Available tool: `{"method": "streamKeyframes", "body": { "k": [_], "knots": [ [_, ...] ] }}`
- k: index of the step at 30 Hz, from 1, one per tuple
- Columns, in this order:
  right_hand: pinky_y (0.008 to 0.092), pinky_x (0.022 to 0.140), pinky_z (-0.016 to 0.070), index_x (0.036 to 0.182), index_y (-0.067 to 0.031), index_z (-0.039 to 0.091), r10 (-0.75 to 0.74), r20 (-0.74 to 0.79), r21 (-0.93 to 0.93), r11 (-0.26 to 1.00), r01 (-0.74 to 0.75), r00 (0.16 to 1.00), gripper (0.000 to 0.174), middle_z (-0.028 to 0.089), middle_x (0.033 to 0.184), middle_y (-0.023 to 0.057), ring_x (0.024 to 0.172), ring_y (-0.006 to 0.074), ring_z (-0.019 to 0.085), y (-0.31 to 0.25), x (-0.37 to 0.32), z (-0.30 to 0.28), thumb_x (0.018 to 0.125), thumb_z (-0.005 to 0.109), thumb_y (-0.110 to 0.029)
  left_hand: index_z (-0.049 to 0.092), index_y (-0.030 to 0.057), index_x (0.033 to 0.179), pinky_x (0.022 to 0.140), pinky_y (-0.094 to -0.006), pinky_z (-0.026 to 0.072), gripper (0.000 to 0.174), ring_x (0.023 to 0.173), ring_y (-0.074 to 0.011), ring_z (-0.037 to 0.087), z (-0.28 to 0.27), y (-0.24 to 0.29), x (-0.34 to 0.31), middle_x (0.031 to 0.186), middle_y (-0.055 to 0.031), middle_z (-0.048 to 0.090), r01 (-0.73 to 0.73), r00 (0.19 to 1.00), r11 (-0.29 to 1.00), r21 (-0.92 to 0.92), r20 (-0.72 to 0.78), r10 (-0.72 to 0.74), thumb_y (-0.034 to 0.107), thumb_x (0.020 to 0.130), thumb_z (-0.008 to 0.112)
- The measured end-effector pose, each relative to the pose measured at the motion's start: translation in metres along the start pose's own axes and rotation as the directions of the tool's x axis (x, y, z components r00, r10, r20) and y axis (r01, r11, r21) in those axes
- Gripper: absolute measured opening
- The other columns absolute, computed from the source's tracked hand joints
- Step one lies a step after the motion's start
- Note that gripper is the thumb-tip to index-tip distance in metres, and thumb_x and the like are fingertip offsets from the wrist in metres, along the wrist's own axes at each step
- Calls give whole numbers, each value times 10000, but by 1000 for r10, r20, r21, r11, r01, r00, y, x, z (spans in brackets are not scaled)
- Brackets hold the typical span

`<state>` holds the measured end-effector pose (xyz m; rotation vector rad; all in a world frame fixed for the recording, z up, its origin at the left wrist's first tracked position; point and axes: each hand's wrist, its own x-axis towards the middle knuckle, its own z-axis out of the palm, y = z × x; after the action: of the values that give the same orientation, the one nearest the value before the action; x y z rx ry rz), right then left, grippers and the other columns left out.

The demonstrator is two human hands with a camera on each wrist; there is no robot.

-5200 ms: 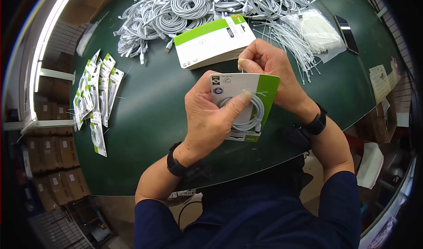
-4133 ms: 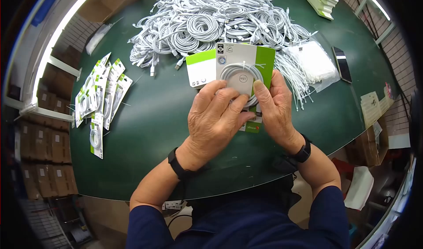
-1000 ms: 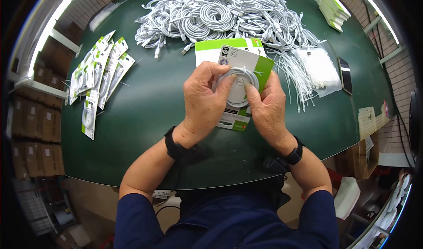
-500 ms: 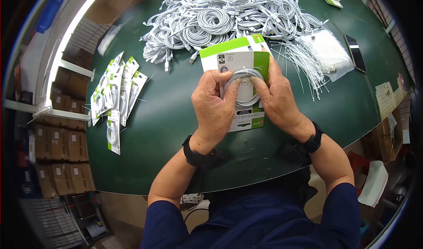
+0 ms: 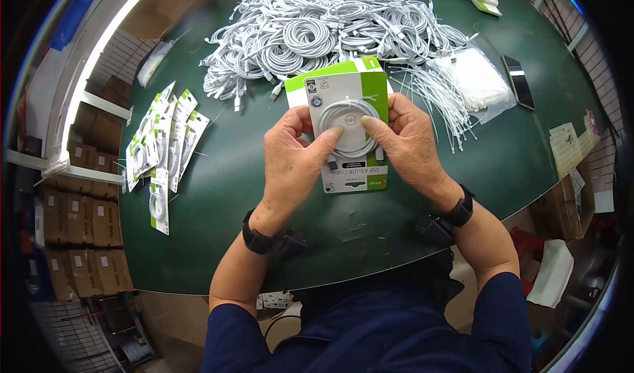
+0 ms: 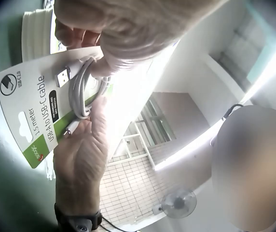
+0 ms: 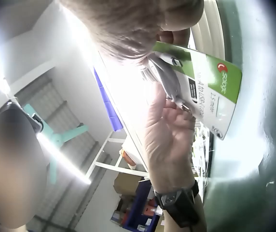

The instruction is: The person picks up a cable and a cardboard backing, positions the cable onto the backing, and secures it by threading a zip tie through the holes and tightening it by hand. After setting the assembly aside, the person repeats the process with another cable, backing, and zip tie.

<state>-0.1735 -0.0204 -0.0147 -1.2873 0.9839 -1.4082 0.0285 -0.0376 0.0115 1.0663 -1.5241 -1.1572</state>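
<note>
Both hands hold a white and green retail card [image 5: 378,85] upright over the table, with a coiled white USB cable [image 5: 350,153] on its front. My left hand [image 5: 290,155] grips the left edge, thumb pressing inside the coil and fingers behind. The right hand [image 5: 411,145] grips the right edge in the same way, its thumb near the printed circle. A white tie [image 5: 370,98] with loose ends binds the top of the coil. Both cable plugs hang at the coil's lower end; the USB-A plug [image 6: 63,76] shows in the left wrist view.
Behind the held card lies a stack of cards [image 5: 296,97]. A large heap of coiled cables [image 5: 310,37] covers the far side. Loose zip ties [image 5: 441,102], their plastic bag [image 5: 472,85] and a phone [image 5: 518,82] lie right. Carded cables [image 5: 158,142] overlap at left.
Earlier the right hand pinched something at the card's top edge, then the left fingers worked on the coil's front. Now both thumbs lie on the coil, and the card stands straighter than a second ago.
</note>
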Motion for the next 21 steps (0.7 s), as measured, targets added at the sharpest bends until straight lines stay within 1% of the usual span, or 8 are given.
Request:
{"method": "streamKeyframes", "body": {
  "k": [1, 4, 7, 10, 13, 16, 18, 21],
  "knots": [
    [243, 683, 586, 1127, 36, 619, -1, 6, -9, 1000, 1, 1000, 203, 759, 961, 104, 823, 92, 713, 1, -1, 0, 1014, 715, -102, 599, -66, 1300, 806, -256, 600, 371, 954, -117, 702, -3, -3, 2, 1059, -101, 739, 55, 997, 997, 54, 46, -58, 13, 962, 729],
    [250, 686, 584, 1109, 28, 617, -43, -17, -64, 997, 41, 999, 193, 751, 946, 100, 821, 97, 710, 6, -3, 4, 1016, 712, -113, 656, -73, 1133, 726, -240, 596, 214, 803, -94, 698, -2, -12, 6, 944, -85, 739, 67, 997, 993, -94, 45, -63, 40, 962, 717],
    [254, 684, 583, 1100, 28, 616, -14, -27, -72, 997, 12, 1000, 200, 748, 937, 99, 810, 98, 706, 7, 0, 4, 1015, 714, -124, 637, -65, 1150, 766, -251, 607, 217, 860, -107, 715, -1, -9, 9, 1002, -102, 744, 106, 994, 979, -176, 54, -98, 35, 971, 706],
    [250, 682, 581, 1099, 31, 615, 6, -28, -68, 998, -8, 1000, 207, 746, 931, 95, 802, 95, 702, 7, 2, 1, 1015, 717, -129, 610, -74, 1196, 793, -264, 608, 257, 912, -119, 719, 2, -16, 9, 1049, -123, 742, 63, 998, 981, -182, 34, -57, 29, 977, 695],
    [248, 685, 581, 1092, 32, 617, 3, -41, -59, 998, -5, 999, 211, 744, 927, 93, 803, 92, 700, 8, 3, 0, 1015, 721, -134, 590, -77, 1228, 818, -276, 603, 290, 950, -133, 717, 8, -17, 3, 1090, -137, 735, 77, 996, 973, -219, 64, -65, 32, 979, 692],
    [247, 689, 576, 1084, 33, 621, -11, -69, -46, 999, 8, 998, 205, 739, 919, 88, 810, 84, 691, 9, 2, 2, 1013, 722, -131, 591, -82, 1226, 829, -289, 596, 288, 972, -148, 718, 11, -18, -2, 1099, -136, 732, 111, 991, 988, -111, 89, -101, 48, 987, 684],
    [248, 680, 563, 1077, 35, 625, -23, -96, -10, 1000, 22, 995, 193, 731, 908, 76, 804, 72, 672, 10, 0, 4, 1009, 722, -118, 588, -82, 1233, 833, -296, 591, 290, 977, -152, 717, 12, -21, -4, 1098, -131, 732, 120, 987, 986, -115, 124, -106, 57, 993, 672],
    [252, 656, 527, 1080, 38, 633, -86, -119, -84, 994, 76, 989, 180, 707, 889, 52, 776, 60, 629, 15, 1, 0, 1005, 715, -102, 609, -95, 1240, 828, -309, 588, 286, 967, -151, 711, 12, -12, -6, 1083, -126, 738, 190, 968, 973, -133, 193, -163, 57, 1000, 635]
  ]
}}
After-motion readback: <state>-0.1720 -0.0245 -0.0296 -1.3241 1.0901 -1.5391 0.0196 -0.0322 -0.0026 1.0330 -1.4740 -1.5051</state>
